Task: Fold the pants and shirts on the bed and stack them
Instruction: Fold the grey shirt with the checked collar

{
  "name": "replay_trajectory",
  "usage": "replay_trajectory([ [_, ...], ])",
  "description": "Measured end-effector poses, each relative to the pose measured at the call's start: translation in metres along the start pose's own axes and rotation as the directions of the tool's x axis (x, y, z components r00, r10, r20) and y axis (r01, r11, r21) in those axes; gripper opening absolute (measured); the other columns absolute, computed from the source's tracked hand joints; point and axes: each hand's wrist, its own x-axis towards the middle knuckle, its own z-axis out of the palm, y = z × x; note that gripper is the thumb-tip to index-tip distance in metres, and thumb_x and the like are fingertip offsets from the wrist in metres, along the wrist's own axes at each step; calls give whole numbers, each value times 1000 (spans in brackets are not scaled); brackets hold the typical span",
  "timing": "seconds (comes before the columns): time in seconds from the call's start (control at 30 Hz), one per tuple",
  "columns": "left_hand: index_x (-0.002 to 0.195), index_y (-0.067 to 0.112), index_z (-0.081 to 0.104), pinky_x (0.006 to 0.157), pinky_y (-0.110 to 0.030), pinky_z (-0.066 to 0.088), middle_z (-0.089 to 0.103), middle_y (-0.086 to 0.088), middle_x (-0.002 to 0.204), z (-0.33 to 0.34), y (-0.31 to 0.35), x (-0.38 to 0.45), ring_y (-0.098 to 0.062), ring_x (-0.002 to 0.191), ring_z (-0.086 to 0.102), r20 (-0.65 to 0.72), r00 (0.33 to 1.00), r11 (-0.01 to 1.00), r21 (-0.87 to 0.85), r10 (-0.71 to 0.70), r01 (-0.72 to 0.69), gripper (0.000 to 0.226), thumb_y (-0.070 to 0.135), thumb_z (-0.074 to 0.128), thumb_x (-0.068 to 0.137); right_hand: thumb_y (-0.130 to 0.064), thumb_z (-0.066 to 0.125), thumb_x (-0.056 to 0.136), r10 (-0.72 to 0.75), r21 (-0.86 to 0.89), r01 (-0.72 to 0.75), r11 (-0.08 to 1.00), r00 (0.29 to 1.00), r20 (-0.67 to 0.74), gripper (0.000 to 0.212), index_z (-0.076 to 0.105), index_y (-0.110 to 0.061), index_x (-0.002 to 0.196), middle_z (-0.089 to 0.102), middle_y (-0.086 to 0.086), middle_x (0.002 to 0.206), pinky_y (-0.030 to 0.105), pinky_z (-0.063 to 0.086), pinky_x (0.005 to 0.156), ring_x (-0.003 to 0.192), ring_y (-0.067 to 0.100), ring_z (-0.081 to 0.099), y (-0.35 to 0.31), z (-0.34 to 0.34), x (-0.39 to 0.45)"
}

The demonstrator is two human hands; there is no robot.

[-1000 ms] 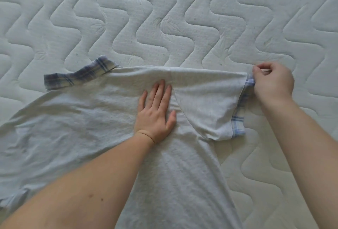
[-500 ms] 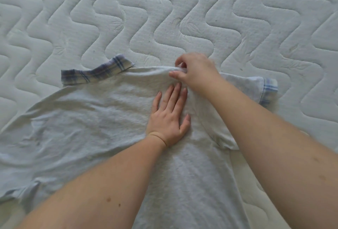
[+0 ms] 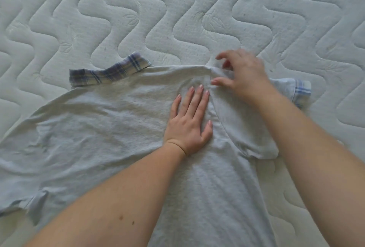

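- Letting go now, the right hand (image 3: 244, 75) has moved from the sleeve end to the shirt (image 3: 110, 120) shoulder, fingers loose.
- The left hand (image 3: 189, 122) still presses flat.
- The shirt lies on the bed (image 3: 177, 10), sleeve fold just starting.

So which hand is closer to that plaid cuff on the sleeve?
Right. The right hand is just beside the plaid cuff; the left hand lies flat farther away, mid-shirt.
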Motion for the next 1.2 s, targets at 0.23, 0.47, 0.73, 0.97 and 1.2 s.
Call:
replay_trajectory([
  [0.23,158,15,18,123,-46,6,12,-3,166,0,-1,0,-19,153,6,26,1000,1000,-21,-3,3,74,48,31,93,-69,67,73,295,-370,-255,894,954,57,47,54,-24,77,57,7,100,40,32,89,112,33,47,54,-36,-45],
  [0.47,158,18,14,123,-44,1,10,-2,166,3,-2,0,-17,153,4,6,1000,999,-39,0,0,75,49,32,93,-49,70,82,437,-72,-476,876,848,-299,35,65,-19,100,67,11,103,44,38,91,106,35,56,81,-57,-79],
  [0.73,159,21,9,123,-44,2,7,1,166,5,-3,0,-15,153,3,-3,1000,999,-42,-9,9,74,52,27,94,-57,59,89,688,333,-616,714,706,-170,37,57,-21,99,58,-6,84,27,37,74,85,17,56,61,-7,-173],
  [0.97,157,28,-6,119,-35,-12,-8,7,166,-5,-5,5,-9,151,-9,107,994,1000,-16,-17,19,79,62,15,90,-47,77,78,692,488,-614,620,722,29,39,71,-12,93,70,3,86,36,50,72,80,22,64,37,14,-200],
  [1.2,157,29,-9,121,-39,-7,-14,5,166,-39,-8,21,-12,151,-12,324,946,994,-96,-22,56,80,60,35,97,-25,82,79,734,722,-514,464,679,12,28,60,-13,91,70,15,98,39,55,74,76,23,69,54,-12,-200],
])
